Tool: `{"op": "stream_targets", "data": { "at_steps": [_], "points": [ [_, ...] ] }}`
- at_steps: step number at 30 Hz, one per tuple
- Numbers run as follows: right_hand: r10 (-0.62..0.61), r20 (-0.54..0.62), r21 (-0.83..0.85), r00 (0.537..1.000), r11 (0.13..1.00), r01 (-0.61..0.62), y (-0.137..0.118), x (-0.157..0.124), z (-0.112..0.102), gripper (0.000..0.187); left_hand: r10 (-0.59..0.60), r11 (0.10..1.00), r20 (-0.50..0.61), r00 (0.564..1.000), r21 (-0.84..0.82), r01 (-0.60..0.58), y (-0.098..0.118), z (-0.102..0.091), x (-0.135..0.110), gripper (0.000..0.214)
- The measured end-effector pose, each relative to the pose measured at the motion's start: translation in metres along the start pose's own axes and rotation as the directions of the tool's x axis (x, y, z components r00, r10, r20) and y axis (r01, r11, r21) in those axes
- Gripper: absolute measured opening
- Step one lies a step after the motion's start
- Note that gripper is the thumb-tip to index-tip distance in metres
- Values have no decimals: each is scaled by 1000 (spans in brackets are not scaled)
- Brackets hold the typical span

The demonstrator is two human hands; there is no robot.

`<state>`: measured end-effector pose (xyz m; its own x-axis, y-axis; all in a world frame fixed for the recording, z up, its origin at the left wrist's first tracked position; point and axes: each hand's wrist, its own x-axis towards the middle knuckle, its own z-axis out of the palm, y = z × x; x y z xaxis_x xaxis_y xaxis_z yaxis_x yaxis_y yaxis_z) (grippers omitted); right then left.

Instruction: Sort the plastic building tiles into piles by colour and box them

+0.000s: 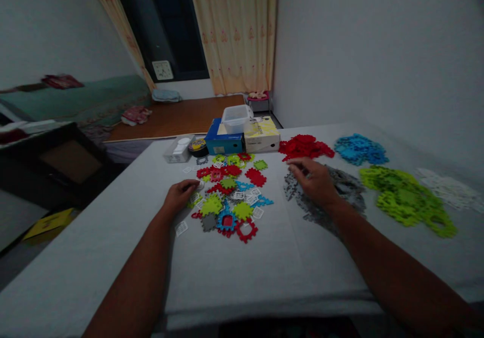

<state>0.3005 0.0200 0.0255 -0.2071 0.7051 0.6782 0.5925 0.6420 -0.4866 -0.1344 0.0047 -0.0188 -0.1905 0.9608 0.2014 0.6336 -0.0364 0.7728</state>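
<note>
My left hand [181, 195] rests at the left edge of a mixed heap of flat plastic interlocking pieces, its fingers curled together. A small white window-like piece lies by its fingertips; whether they grip anything is unclear. In the heap are a lime piece [212, 204], a red square piece [256, 177], a grey piece [208, 222] and a red frame piece [246, 230]. My right hand [312, 181] is above the pile of grey pieces [348, 187], with thumb and fingers drawn together. Its fingertips are close to the pile of red pieces [305, 147]; anything between them is hidden.
Farther right sit piles of blue pieces [361, 149], lime pieces [410, 197] and white pieces [451, 189]. Behind the heap stand a blue box [225, 144], a yellow-and-white box [262, 135], a clear tub [237, 119], a lidded clear container [179, 150] and a tape roll [198, 147].
</note>
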Motion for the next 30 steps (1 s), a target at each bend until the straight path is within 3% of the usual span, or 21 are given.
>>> {"op": "stream_targets", "data": {
  "at_steps": [1,2,4,6,9,11,15,17,21,24,30],
  "points": [
    [-117,126,40,985,993,113,-14,-7,15,25,2,1000,1,1000,1,-2,1,0,-1,44],
    [-236,251,83,939,971,222,-27,-15,29,26,3,1000,-1,1000,2,-3,2,1,-1,43],
    [-395,453,140,799,917,373,-47,-29,52,31,11,1000,-7,1000,9,-11,3,1,-2,43],
    [-422,581,144,696,895,423,-58,-41,67,37,25,999,-4,1000,25,-25,4,1,-3,44],
    [-382,672,137,635,906,401,-61,-48,74,39,61,998,22,998,33,-61,8,1,-5,45],
    [-360,672,134,647,919,372,-58,-49,73,37,96,995,51,994,23,-97,12,3,-7,45],
    [-342,577,95,742,930,355,-52,-45,76,35,176,984,98,979,5,-178,19,10,-10,43],
    [-349,546,59,762,923,381,-54,-42,81,35,181,983,98,979,13,-183,18,13,-11,43],
    [-340,549,-43,763,901,432,-66,-24,96,35,169,983,69,983,56,-173,7,12,-6,43],
    [-267,591,-120,761,904,411,-78,-6,111,32,174,980,36,984,93,-176,-2,9,-2,43],
    [-155,700,-212,697,887,410,-92,4,130,22,186,973,56,981,130,-192,-7,8,2,47]
  ]
}}
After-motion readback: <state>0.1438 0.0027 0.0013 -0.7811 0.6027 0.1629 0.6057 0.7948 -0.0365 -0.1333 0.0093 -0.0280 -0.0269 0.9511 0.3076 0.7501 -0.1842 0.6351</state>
